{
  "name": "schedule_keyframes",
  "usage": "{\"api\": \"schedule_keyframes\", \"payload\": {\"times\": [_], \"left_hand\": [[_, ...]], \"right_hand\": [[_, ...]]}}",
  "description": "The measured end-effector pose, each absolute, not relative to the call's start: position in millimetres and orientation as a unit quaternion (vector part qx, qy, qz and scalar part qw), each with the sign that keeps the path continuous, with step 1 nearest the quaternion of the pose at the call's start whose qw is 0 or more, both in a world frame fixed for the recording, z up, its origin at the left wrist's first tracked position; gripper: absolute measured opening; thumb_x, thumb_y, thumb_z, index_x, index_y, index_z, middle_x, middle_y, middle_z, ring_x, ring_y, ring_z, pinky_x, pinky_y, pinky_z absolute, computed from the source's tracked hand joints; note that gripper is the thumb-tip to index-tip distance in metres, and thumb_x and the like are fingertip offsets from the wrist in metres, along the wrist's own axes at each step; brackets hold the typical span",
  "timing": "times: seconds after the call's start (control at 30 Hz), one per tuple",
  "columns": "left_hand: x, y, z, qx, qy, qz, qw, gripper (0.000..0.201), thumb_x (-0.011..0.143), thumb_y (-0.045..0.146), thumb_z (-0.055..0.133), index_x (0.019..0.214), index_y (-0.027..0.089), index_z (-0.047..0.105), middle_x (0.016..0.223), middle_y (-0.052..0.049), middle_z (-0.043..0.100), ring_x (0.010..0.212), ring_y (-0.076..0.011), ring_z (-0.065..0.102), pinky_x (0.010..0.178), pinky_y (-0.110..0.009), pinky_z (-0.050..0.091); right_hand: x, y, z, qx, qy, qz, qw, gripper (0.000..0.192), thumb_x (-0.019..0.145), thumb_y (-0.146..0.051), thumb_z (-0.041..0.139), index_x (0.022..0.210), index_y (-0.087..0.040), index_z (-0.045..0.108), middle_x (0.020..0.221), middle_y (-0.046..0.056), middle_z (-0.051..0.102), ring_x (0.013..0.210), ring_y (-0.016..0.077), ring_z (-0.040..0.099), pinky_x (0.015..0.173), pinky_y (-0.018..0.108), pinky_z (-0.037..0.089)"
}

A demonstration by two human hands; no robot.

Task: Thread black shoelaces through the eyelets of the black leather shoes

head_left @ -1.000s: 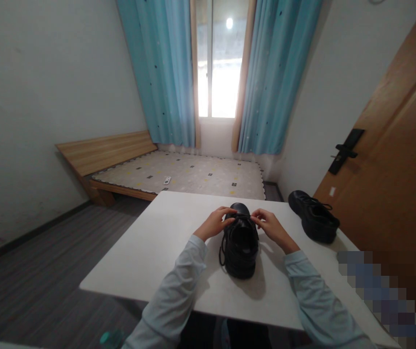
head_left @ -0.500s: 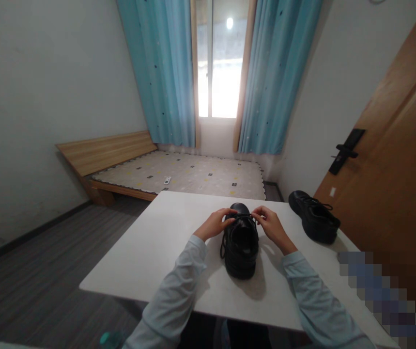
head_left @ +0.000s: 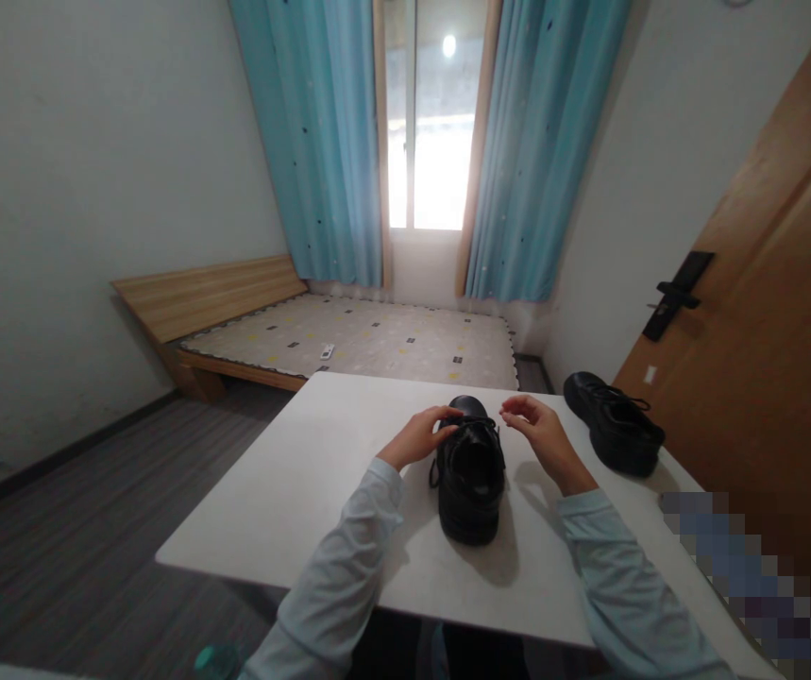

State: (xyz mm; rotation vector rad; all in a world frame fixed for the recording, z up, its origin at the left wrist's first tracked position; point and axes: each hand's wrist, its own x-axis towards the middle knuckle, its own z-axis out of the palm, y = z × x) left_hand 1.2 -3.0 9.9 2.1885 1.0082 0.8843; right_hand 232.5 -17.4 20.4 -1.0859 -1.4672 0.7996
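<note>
I see a black shoe point(head_left: 471, 472) standing upright on the white worktop point(head_left: 292, 491), heel toward me and toe pointing away toward the window point(head_left: 425, 113), which puts its laced throat right under both hands. Everything else I place from that shoe. My left hand point(head_left: 419, 436) rests against the shoe's left side near the toe end, fingers curled over the upper as if to steady it and keep the lacing within reach; its grip looks narrow, but whether it pinches a lace I cannot tell, since the fingertips merge with the dark leather. My right hand point(head_left: 543, 436) is lifted just off the shoe's right side, close to it but apart, the thumb and forefinger drawn together in a small pinch; any lace between them is too thin to make out, so I cannot say it holds one. A loop of lace point(head_left: 434, 472) hangs down the shoe's left flank. A second black shoe point(head_left: 614, 434) lies well to the right of the first, near the worktop's far right corner, out of the hands' way. Beyond the shoe stands a low wooden bed point(head_left: 348, 340) and, to its right, a wooden door point(head_left: 766, 331).
</note>
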Motion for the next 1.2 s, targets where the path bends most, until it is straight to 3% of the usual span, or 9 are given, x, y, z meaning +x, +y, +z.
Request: {"api": "schedule_keyframes", "payload": {"times": [0.2, 0.3, 0.77, 1.03, 1.2], "left_hand": [[1, -3, 9, 0.816, 0.376, 0.333, 0.287, 0.029, 0.086, 0.025, 0.053, 0.114, 0.019, 0.059, 0.118, -0.007, 0.062, 0.107, -0.0187, 0.057, 0.093, -0.033, 0.047], [1, -3, 9, 0.815, 0.378, 0.332, 0.287, 0.030, 0.086, 0.025, 0.053, 0.114, 0.018, 0.059, 0.118, -0.007, 0.062, 0.107, -0.0188, 0.057, 0.093, -0.033, 0.047], [2, -2, 11, 0.815, 0.371, 0.338, 0.289, 0.028, 0.088, 0.024, 0.047, 0.112, 0.017, 0.060, 0.116, -0.007, 0.064, 0.108, -0.0178, 0.057, 0.098, -0.033, 0.042], [1, -1, 9, 0.815, 0.379, 0.336, 0.282, 0.030, 0.090, 0.022, 0.040, 0.112, 0.019, 0.060, 0.114, -0.006, 0.065, 0.106, -0.0168, 0.058, 0.096, -0.031, 0.043], [1, -3, 12, 0.811, 0.385, 0.335, 0.285, 0.031, 0.090, 0.022, 0.040, 0.112, 0.018, 0.061, 0.115, -0.007, 0.064, 0.106, -0.0170, 0.058, 0.097, -0.031, 0.043]], "right_hand": [[238, -14, 16, -0.492, -0.670, 0.347, 0.435, 0.032, 0.067, -0.043, 0.069, 0.084, -0.015, 0.068, 0.084, 0.008, 0.069, 0.071, 0.0178, 0.060, 0.064, 0.033, 0.050], [236, -13, 13, -0.478, -0.682, 0.361, 0.420, 0.032, 0.065, -0.042, 0.071, 0.080, -0.015, 0.068, 0.080, 0.007, 0.069, 0.070, 0.0181, 0.060, 0.061, 0.031, 0.050], [232, -12, 11, -0.463, -0.655, 0.349, 0.485, 0.036, 0.066, -0.050, 0.071, 0.074, -0.015, 0.063, 0.072, 0.005, 0.064, 0.069, 0.0182, 0.060, 0.066, 0.034, 0.053], [225, -21, 21, -0.446, -0.630, 0.362, 0.522, 0.035, 0.069, -0.050, 0.068, 0.076, -0.017, 0.061, 0.089, 0.007, 0.065, 0.081, 0.0210, 0.065, 0.079, 0.039, 0.054], [226, -20, 21, -0.446, -0.628, 0.356, 0.529, 0.034, 0.071, -0.050, 0.066, 0.075, -0.017, 0.059, 0.094, 0.007, 0.064, 0.076, 0.0191, 0.065, 0.079, 0.038, 0.053]]}}
